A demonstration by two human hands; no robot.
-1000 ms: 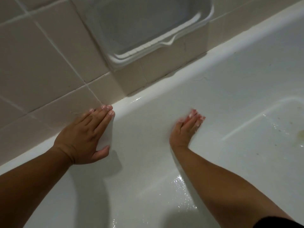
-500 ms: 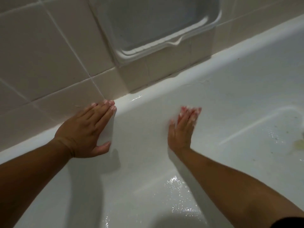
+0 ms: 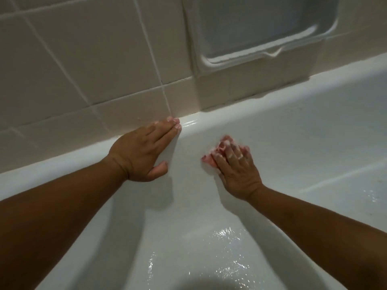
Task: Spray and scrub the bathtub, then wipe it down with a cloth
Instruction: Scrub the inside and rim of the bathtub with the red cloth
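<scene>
In the head view, the left hand (image 3: 144, 151) is laid flat over the rim of the bathtub (image 3: 293, 126), below and to the left of the soap dish (image 3: 261, 28). Its fingers are held straight and together, its thumb is spread against the inner wall, and nothing is held. The right hand (image 3: 238, 174) is placed lower, below the soap dish. Its straight, foam-covered fingers are pressed onto a pink scrubbing pad (image 3: 216, 152), which is flattened against the tub's inner wall. Both forearms are stretched forward over the wet tub floor.

Wet white bathtub (image 3: 293, 143), pink scrubber (image 3: 210, 160) on inner wall
</scene>
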